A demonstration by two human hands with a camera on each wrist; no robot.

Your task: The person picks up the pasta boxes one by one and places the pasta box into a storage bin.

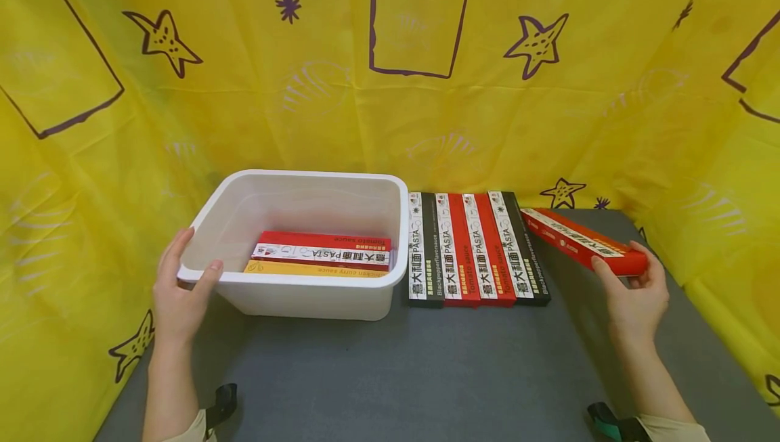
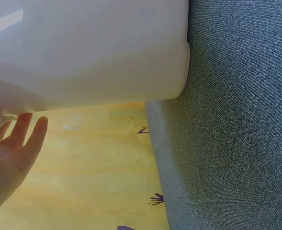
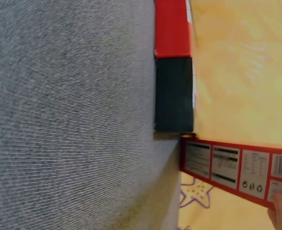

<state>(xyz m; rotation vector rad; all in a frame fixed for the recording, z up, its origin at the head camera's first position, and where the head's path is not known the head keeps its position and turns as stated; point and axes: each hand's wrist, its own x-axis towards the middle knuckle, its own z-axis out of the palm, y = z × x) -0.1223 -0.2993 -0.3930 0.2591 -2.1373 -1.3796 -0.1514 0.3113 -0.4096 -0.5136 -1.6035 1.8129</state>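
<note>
A white plastic bin (image 1: pixel 305 296) stands left of centre in the head view. My left hand (image 1: pixel 185 286) grips its front left corner, thumb at the front rim and fingers along the left side. In the left wrist view, those fingers (image 2: pixel 21 136) touch the bin's outer wall. Inside lie a red pasta box (image 1: pixel 323 239) and a yellow pasta box (image 1: pixel 317 269). On the right, my right hand (image 1: pixel 636 296) pinches the near end of another red pasta box (image 1: pixel 575 237). That end is raised off the table; the far end tilts down beside the row of boxes.
Right of the bin, several pasta boxes lie side by side: a black box (image 1: pixel 426 252), two red boxes (image 1: pixel 458 252) and another black box (image 1: pixel 521 252). They rest on the grey table (image 1: pixel 426 374). A yellow patterned cloth (image 1: pixel 341 117) walls the back and sides.
</note>
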